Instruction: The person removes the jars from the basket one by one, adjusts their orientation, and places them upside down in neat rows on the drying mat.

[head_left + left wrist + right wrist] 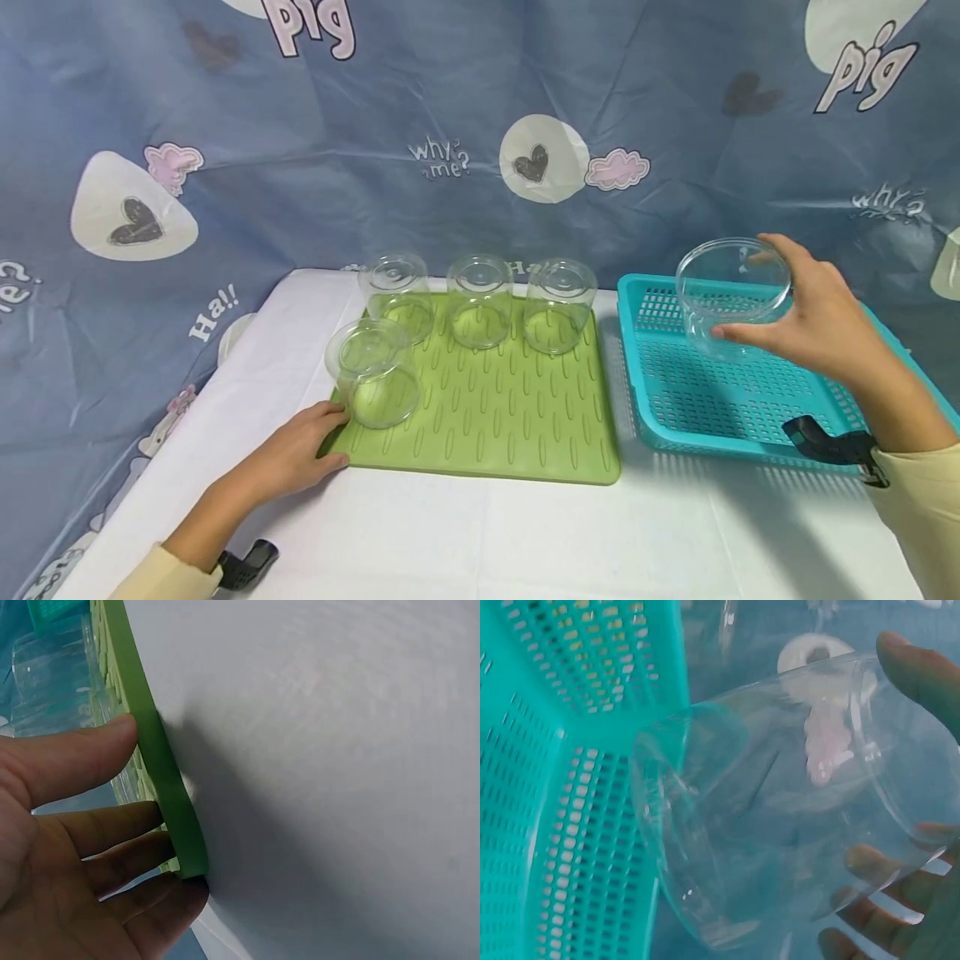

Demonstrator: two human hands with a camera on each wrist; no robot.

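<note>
My right hand point(817, 312) holds a clear plastic cup point(723, 292) by its side, thumb in front and fingers round the back. The cup is above the teal basket point(750, 454) with its wide rim up. In the right wrist view, the see-through wall of the cup point(735, 817) shows between thumb and fingers. At the green mat's front left corner, my left hand point(292, 450) touches the mat point(487, 417) with extended fingers. Beside that hand stands another clear cup point(378, 379) on the mat.
Three more clear cups stand in a row along the mat's back edge: left point(397, 300), middle point(480, 304) and right point(558, 308). A white cloth point(525, 533) covers the table. Behind it hangs a blue printed curtain point(420, 100), close to the basket's back edge.
</note>
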